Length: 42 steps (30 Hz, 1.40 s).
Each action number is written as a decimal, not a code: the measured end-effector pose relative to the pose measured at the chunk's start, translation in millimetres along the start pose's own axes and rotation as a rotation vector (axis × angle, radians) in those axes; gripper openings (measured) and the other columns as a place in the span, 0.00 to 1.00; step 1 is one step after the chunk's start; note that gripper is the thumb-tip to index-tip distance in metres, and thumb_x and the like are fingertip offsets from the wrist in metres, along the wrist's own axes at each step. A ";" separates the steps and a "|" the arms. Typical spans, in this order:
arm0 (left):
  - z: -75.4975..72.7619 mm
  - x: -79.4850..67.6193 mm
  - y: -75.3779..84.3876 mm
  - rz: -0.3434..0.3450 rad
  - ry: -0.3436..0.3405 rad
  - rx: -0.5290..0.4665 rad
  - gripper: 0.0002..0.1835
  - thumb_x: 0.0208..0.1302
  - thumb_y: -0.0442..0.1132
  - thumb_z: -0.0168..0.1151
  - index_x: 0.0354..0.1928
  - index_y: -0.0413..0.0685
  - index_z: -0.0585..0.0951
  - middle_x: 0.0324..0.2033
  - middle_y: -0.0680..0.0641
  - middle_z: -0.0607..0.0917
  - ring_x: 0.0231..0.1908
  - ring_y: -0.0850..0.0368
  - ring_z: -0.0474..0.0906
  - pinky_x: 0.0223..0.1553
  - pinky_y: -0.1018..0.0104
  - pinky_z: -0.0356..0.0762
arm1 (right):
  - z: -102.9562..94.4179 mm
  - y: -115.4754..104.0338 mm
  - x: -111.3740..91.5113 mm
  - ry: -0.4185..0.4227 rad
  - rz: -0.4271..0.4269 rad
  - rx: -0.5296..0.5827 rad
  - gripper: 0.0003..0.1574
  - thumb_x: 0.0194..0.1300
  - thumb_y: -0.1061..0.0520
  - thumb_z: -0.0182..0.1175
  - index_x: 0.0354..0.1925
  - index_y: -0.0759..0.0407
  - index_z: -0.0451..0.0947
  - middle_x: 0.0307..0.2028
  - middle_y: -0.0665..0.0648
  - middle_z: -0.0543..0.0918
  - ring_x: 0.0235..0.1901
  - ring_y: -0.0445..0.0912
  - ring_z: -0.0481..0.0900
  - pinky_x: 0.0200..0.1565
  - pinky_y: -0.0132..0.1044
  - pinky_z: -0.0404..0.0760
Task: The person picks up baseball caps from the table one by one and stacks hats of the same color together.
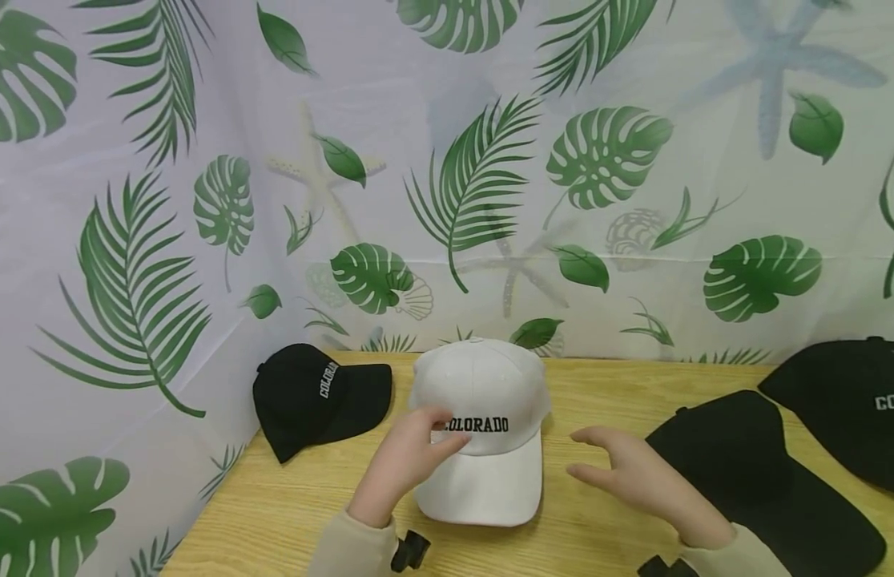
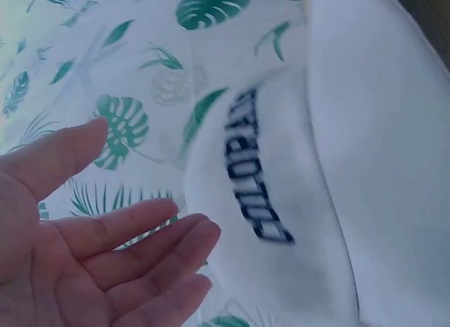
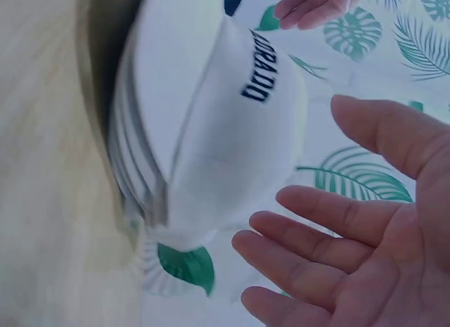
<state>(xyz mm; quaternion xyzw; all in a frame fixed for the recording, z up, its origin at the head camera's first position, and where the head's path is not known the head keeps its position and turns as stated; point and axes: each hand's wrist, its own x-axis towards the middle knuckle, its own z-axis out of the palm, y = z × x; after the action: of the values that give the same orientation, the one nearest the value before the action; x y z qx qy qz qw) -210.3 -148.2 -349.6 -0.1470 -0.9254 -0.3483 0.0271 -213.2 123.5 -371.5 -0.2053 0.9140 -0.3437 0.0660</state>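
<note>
A white baseball cap point(image 1: 483, 385) with COLORADO in dark letters sits mid-table, brim toward me. Several layered edges point(image 3: 130, 151) show under its brim in the right wrist view, like stacked caps. My left hand point(image 1: 412, 450) is at the cap's left front, fingers spread, and overlaps the first letter in the head view. In the left wrist view its fingertips point(image 2: 204, 232) come close to the crown, palm turned toward it. To the right of the cap hovers my right hand point(image 1: 630, 474), thumb and fingers apart, holding nothing.
A black COLORADO cap point(image 1: 313, 401) lies at the table's left back edge. On the right are two more black caps, one nearer point(image 1: 750, 473) and one behind it point(image 1: 843, 401). A leaf-patterned cloth point(image 1: 490, 312) hangs behind the wooden table point(image 1: 598, 393) and along its left side.
</note>
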 end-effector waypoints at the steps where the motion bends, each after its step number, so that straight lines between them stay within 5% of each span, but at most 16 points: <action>1: 1.7 1.1 4.0 0.013 0.004 -0.011 0.18 0.57 0.47 0.59 0.39 0.37 0.78 0.39 0.42 0.80 0.41 0.49 0.75 0.40 0.55 0.72 | -2.7 0.4 -1.1 0.013 -0.006 -0.009 0.33 0.55 0.45 0.60 0.50 0.68 0.71 0.48 0.65 0.74 0.49 0.59 0.70 0.45 0.52 0.70; 8: 17.7 13.4 27.9 0.058 -0.039 -0.127 0.21 0.57 0.47 0.59 0.46 0.37 0.77 0.43 0.42 0.79 0.43 0.52 0.75 0.42 0.61 0.72 | -20.4 5.2 -7.1 0.092 -0.012 -0.084 0.30 0.56 0.45 0.59 0.47 0.68 0.74 0.46 0.65 0.76 0.47 0.59 0.71 0.43 0.52 0.71; 16: 50.1 31.9 49.9 0.117 -0.070 -0.145 0.19 0.57 0.46 0.60 0.45 0.38 0.78 0.41 0.45 0.80 0.42 0.57 0.75 0.39 0.69 0.72 | -35.0 19.3 -21.2 0.169 0.041 -0.167 0.31 0.55 0.44 0.60 0.47 0.68 0.74 0.45 0.66 0.76 0.45 0.60 0.72 0.41 0.52 0.71; 34: 128.4 69.6 97.4 -0.023 -0.176 -0.099 0.18 0.54 0.49 0.62 0.44 0.48 0.79 0.37 0.55 0.80 0.39 0.64 0.74 0.37 0.72 0.71 | -73.3 68.5 -57.7 0.251 0.081 -0.215 0.30 0.57 0.47 0.59 0.47 0.71 0.73 0.44 0.70 0.75 0.43 0.64 0.71 0.38 0.54 0.72; 42: 166.8 87.1 103.3 -0.122 -0.204 -0.084 0.22 0.56 0.52 0.59 0.48 0.47 0.77 0.42 0.53 0.79 0.43 0.61 0.74 0.41 0.68 0.71 | -82.8 72.4 -68.0 0.262 0.104 -0.237 0.29 0.57 0.47 0.59 0.47 0.69 0.74 0.44 0.70 0.75 0.42 0.64 0.73 0.37 0.55 0.72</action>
<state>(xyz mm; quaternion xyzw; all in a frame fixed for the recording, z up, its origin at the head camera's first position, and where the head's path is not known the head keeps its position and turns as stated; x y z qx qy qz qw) -254.8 56.5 -396.6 -0.1260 -0.9152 -0.3710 -0.0947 -197.1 251.1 -357.9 -0.1176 0.9582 -0.2538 -0.0608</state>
